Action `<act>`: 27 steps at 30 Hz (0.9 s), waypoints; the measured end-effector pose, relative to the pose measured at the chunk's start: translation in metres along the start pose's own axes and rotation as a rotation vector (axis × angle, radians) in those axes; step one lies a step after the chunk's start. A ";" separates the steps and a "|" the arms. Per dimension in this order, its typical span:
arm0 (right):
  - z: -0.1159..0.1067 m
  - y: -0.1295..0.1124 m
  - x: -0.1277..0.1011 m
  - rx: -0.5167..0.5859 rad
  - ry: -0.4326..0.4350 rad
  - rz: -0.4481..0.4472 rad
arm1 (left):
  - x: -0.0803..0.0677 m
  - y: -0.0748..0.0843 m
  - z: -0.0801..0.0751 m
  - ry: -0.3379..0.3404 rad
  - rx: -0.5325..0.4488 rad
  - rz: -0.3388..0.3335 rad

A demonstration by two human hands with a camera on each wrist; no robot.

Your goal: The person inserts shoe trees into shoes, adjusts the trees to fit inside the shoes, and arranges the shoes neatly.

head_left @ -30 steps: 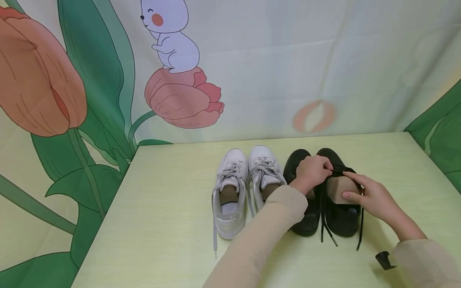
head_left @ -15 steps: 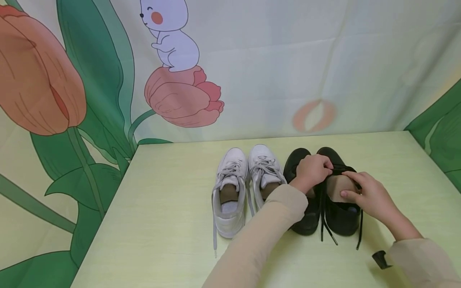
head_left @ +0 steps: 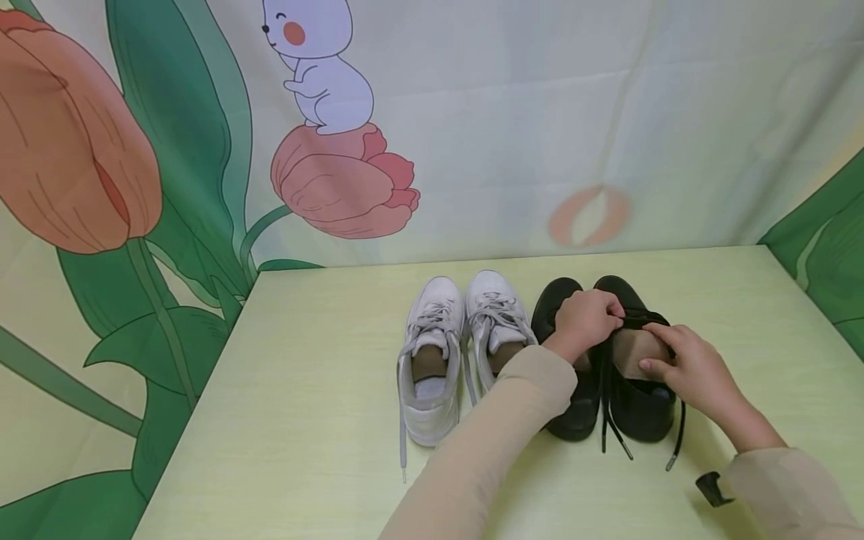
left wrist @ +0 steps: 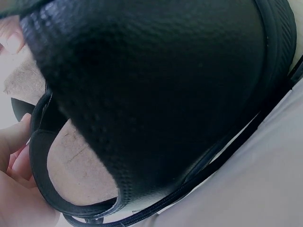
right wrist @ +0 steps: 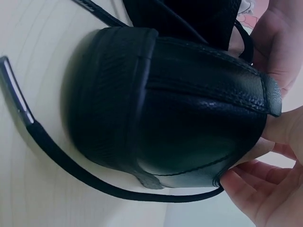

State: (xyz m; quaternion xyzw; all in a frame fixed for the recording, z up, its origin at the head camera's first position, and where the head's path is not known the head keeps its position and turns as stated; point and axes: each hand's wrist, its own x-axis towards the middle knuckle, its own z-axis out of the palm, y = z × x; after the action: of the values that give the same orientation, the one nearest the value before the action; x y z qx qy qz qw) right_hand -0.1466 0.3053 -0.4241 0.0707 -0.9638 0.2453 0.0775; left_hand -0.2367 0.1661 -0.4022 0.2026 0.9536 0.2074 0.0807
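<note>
Two black lace-up shoes stand side by side on the pale yellow table (head_left: pixel 324 420), toes pointing away. My left hand (head_left: pixel 610 315) reaches over the left black shoe (head_left: pixel 570 416) and pinches the black lace at the throat of the right black shoe (head_left: pixel 641 412). My right hand (head_left: pixel 651 349) grips that shoe's collar, thumb on the tan insole (head_left: pixel 631 352), with a lace end (head_left: pixel 677 439) trailing from under it. The right wrist view shows the shoe's heel (right wrist: pixel 165 109), the lace (right wrist: pixel 71 165) looping round it and my fingers (right wrist: pixel 255 194). The left wrist view is filled by black upper (left wrist: pixel 156 94).
A pair of white sneakers (head_left: pixel 432 360) with grey laces stands just left of the black pair, almost touching my left sleeve (head_left: pixel 486 450). A printed tulip-and-rabbit backdrop (head_left: pixel 324 135) hangs behind the table. Bare tabletop lies to the left, right and front.
My right hand has shifted slightly up and left on the shoe collar, and the trailing lace end has swung a little. The left hand and all shoes stay put.
</note>
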 end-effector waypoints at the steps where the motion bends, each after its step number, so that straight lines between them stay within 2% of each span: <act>1: 0.000 -0.001 0.000 -0.010 -0.001 0.002 | 0.000 0.000 0.000 -0.001 0.001 -0.001; 14: 0.010 -0.003 -0.004 -0.138 0.021 0.021 | 0.000 0.001 0.000 -0.006 0.001 -0.004; 21: 0.010 -0.003 -0.005 -0.155 0.079 0.035 | 0.000 0.001 0.001 0.000 -0.009 0.006; 27: 0.009 -0.002 -0.005 -0.167 0.086 0.065 | 0.000 0.001 -0.001 -0.012 -0.012 -0.005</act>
State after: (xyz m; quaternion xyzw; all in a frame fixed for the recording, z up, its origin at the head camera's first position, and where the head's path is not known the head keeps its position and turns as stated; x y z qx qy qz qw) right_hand -0.1426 0.2999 -0.4322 0.0219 -0.9784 0.1692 0.1163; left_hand -0.2367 0.1664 -0.4008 0.2008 0.9524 0.2118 0.0884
